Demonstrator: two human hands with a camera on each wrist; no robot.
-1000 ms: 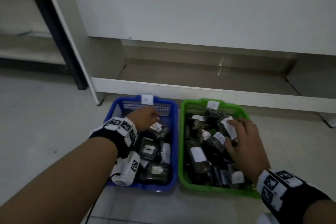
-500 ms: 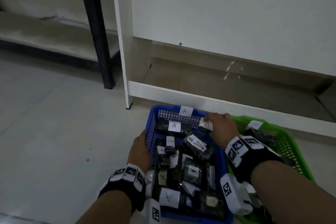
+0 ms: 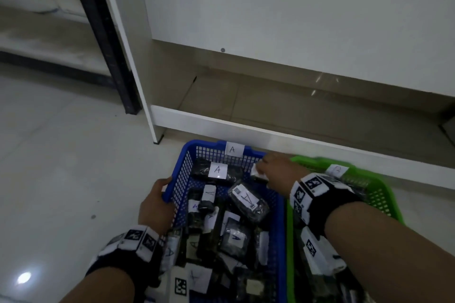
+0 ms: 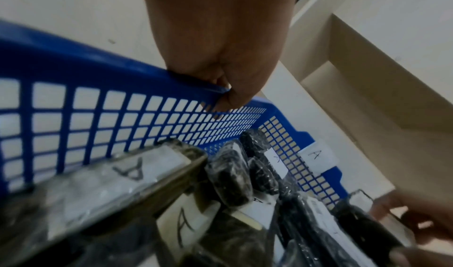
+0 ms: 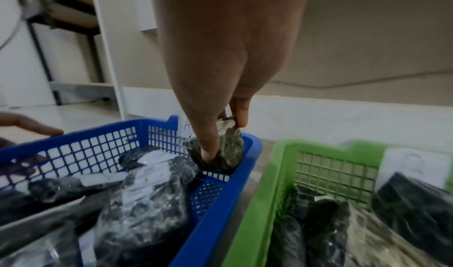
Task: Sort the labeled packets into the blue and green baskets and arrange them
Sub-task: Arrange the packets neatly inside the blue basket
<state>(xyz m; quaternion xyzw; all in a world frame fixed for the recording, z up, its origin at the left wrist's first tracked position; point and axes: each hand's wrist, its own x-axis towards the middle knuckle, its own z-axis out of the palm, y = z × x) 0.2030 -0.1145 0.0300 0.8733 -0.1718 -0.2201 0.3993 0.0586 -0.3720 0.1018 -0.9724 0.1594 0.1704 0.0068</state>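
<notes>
1. While the left hand (image 3: pixel 157 206) grips the left rim of the blue basket (image 3: pixel 181 179), fingers (image 4: pixel 230 96) curled over its edge, the right hand (image 3: pixel 275 167) reaches into the far right corner.
2. Right fingers (image 5: pixel 208 147) pinch a small dark packet (image 5: pixel 228 153) just inside that corner.
3. Dark packets labelled A (image 3: pixel 216 170) fill the blue basket on the floor (image 3: pixel 73 167).
4. Touching its right side, the green basket (image 3: pixel 379 194) holds more dark packets.

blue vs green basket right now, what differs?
The left hand grips the blue basket by its rim; nothing holds the green basket. The right hand pinches a packet inside the blue one, not the green. Blue's tag reads A; green's is unreadable. Both are mesh-walled and hold dark packets.
</notes>
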